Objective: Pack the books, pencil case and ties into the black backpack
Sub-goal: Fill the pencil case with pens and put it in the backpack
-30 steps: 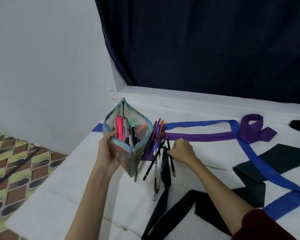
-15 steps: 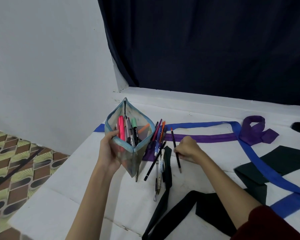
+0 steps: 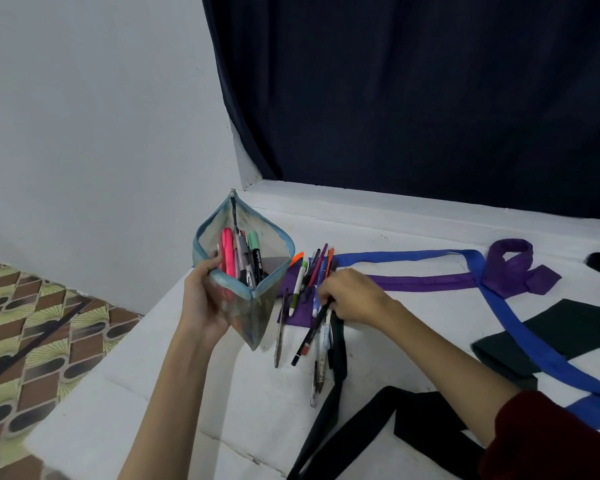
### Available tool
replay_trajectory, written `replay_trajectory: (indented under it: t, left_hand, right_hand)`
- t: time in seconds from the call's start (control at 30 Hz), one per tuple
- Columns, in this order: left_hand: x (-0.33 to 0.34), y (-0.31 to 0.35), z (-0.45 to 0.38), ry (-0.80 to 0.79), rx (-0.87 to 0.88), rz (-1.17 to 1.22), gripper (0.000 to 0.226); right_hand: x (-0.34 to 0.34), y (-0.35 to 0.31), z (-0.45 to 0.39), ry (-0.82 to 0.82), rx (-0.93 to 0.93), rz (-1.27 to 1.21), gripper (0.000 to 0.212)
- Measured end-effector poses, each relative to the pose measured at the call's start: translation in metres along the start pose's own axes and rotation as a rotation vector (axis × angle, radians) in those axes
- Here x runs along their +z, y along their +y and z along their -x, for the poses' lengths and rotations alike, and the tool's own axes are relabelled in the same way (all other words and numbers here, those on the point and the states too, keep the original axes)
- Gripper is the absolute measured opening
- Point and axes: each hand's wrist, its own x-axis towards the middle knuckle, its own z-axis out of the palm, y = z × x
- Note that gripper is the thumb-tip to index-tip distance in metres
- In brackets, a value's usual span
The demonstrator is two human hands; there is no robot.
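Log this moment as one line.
left hand: holds open pencil case | right hand: gathering loose pens | ties: on table

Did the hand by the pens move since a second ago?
Yes. The right hand went right, then back left onto the loose pens, beside the purple tie.

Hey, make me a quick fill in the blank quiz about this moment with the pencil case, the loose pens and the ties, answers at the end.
1. The left hand holds the open ____ upright.
2. The right hand reaches into the loose pens, which lie partly on the ____ tie.
3. The blue tie crosses over the dark ____ tie.

Missing words: pencil case; purple; green.
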Motion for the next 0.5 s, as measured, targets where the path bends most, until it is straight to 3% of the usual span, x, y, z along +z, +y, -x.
replay_trajectory:
  t: [0.13,0.5]
  left_hand:
    - [0.0,-0.003,0.002,0.008,-0.014,-0.016,0.029]
    - [0.005,-0.011,0.0,-0.041,0.014,-0.039,0.031]
  right_hand:
    - [0.008,-0.02,-0.008,-0.066,-0.169,0.2,0.024]
    - [0.021,-0.026,-0.002,-0.083,-0.262,0.396,0.028]
